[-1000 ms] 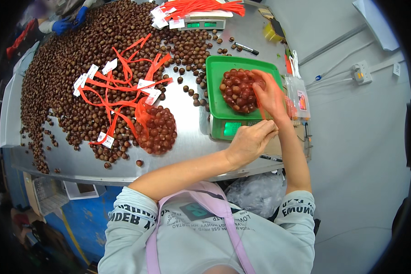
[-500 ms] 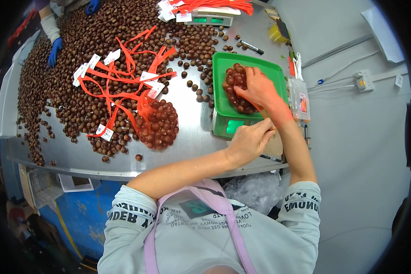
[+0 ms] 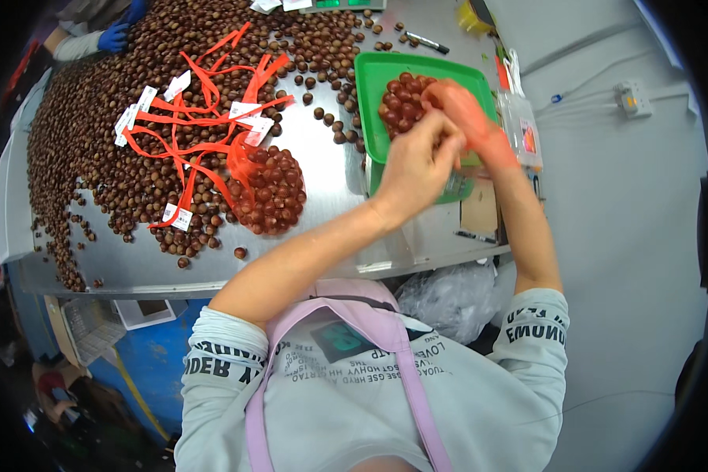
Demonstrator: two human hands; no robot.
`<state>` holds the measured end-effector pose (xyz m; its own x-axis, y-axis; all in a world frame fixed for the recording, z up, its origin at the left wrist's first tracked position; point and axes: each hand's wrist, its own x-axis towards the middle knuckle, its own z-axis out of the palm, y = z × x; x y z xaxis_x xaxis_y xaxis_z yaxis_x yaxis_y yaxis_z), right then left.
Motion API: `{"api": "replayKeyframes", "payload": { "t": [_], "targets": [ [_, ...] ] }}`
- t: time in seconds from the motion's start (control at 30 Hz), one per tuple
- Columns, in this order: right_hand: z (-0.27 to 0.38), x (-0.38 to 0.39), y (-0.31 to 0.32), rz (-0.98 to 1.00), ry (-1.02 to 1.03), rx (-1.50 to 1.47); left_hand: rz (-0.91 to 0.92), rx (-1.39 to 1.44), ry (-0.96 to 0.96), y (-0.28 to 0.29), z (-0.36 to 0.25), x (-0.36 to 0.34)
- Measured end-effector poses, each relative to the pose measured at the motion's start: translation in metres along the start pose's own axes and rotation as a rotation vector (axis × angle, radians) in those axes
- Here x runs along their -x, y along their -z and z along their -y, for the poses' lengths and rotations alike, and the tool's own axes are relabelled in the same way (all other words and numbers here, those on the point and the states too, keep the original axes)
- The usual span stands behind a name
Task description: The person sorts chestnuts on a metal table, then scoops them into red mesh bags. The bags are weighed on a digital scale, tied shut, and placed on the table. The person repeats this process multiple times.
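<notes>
The left hand (image 3: 418,165) has risen from before the green tray (image 3: 376,72) to over its near edge, beside the netting-covered right hand (image 3: 458,110); this probably brings both to the red netting (image 3: 495,148); brown nuts (image 3: 403,101) sit left of the tray's middle; left fingers curl, right ones bend; either's grip, I cannot tell.

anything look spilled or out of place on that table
Mostly stray pieces: one round brown nut sits alone near the front edge of the bare steel table, just in front of the filled red mesh bag. It looks odd because the big brown pile is well off to the left.
</notes>
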<state>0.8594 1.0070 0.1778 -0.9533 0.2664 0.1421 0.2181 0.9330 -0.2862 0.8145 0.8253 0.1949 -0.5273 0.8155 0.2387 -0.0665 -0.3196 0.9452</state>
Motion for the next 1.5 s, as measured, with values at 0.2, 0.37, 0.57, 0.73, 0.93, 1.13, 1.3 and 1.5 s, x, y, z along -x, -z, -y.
{"api": "replayKeyframes", "payload": {
  "t": [0.2, 0.37, 0.57, 0.73, 0.93, 1.13, 1.3, 1.5],
  "targets": [
    [0.050, 0.022, 0.063, -0.059, -0.160, -0.123, -0.045, 0.079, 0.097, 0.015, 0.000, -0.023],
    [0.098, 0.053, 0.129, -0.182, -0.295, -0.463, -0.075, 0.156, 0.158, 0.028, -0.002, -0.028],
    [0.109, 0.138, 0.106, -0.226, -0.284, -1.007, -0.060, 0.162, 0.155, 0.024, -0.009, -0.028],
    [0.113, 0.164, 0.033, 0.020, -0.496, -1.359, -0.039, 0.160, 0.149, 0.021, -0.009, -0.026],
    [0.121, 0.179, -0.026, 0.184, -0.653, -1.521, -0.032, 0.105, 0.154, 0.021, -0.012, -0.022],
    [0.130, 0.176, -0.071, 0.275, -0.714, -1.608, 0.087, 0.007, 0.182, 0.032, -0.021, -0.010],
    [0.143, 0.164, -0.103, 0.355, -0.780, -1.733, 0.202, -0.185, 0.251, 0.095, -0.005, 0.029],
    [0.177, 0.130, -0.108, 0.388, -0.638, -1.693, 0.040, 0.066, 0.811, 0.136, 0.031, 0.120]
  ]
}}
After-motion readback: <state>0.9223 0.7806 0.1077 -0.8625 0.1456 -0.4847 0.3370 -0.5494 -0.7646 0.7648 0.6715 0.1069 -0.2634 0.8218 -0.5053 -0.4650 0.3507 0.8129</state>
